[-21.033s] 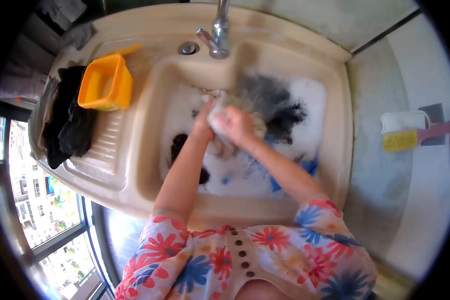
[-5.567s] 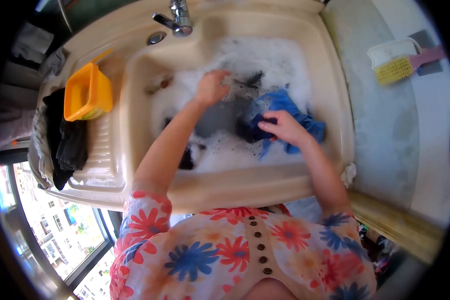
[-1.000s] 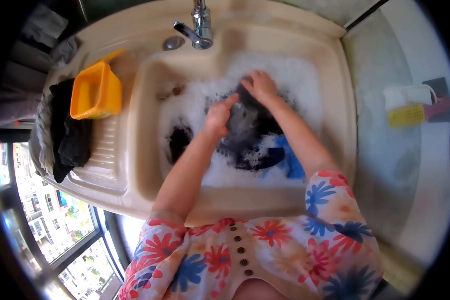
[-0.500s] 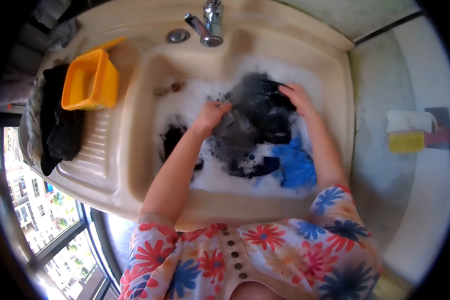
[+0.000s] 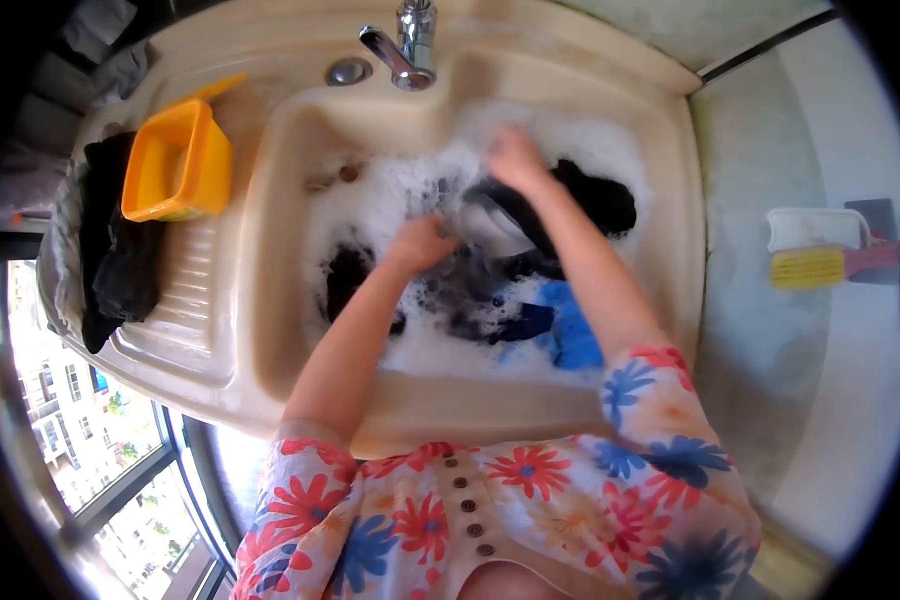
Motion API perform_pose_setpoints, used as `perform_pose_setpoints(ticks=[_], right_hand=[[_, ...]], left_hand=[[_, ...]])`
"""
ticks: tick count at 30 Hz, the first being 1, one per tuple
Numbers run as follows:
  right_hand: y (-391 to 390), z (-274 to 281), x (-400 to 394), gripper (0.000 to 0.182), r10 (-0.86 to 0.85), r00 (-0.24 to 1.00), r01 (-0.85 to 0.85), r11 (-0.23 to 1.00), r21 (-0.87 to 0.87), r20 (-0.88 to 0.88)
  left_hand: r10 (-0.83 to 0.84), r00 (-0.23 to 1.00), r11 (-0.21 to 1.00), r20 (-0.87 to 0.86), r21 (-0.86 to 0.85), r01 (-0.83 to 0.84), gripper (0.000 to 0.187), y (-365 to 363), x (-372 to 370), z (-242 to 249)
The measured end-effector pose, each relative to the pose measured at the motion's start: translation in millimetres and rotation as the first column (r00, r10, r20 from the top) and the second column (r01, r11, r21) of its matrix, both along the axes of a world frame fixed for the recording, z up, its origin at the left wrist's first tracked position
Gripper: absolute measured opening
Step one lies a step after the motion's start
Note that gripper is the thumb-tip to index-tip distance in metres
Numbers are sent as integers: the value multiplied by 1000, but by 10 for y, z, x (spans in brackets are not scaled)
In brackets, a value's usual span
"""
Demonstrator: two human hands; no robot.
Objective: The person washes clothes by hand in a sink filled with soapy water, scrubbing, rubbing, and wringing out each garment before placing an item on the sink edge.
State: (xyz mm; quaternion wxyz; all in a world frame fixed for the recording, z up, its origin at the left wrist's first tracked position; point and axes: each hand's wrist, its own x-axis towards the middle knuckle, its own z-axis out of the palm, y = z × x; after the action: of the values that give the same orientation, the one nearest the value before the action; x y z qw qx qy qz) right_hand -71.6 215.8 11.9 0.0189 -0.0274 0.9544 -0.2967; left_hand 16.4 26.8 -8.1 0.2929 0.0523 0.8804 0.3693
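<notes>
Just swung right hand (image 5: 516,157) to far suds (image 5: 605,145), leaving black cloth (image 5: 598,197) bunched at sink's (image 5: 678,210) right side, so probably loose there. Can't tell on right fingers, too blurry. Got left hand (image 5: 418,246) by soaked gray cloth (image 5: 470,272), fingers slightly apart.

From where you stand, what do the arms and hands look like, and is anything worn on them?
The left hand and right hand are bare, without gloves; blur hides finer detail. The forearms are bare too, with no watch or bracelet visible. The short sleeves are white, printed with large red and blue flowers.
</notes>
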Motion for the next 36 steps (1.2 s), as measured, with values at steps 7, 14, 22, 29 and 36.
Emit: perform_pose_setpoints(ticks=[7,14,22,29,36], right_hand=[[-344,-1427,17,39,142,910,-212,967,144,389],[-42,-580,564,31,-97,902,227,935,-273,421],[490,350,689,16,185,893,236,582,-778,410],[351,518,742,21,-158,949,314,544,-778,273],[299,562,1859,30,284,808,-476,830,289,516]], left_hand=[[-409,913,864,14,-316,392,42,-49,-79,-349],[-162,986,986,-28,-44,161,42,-109,-9,-43],[-158,987,986,34,53,156,32,-76,-20,-16],[-34,998,982,-54,184,43,22,-104,-27,-98],[114,990,944,87,301,-135,26,-161,-142,50]])
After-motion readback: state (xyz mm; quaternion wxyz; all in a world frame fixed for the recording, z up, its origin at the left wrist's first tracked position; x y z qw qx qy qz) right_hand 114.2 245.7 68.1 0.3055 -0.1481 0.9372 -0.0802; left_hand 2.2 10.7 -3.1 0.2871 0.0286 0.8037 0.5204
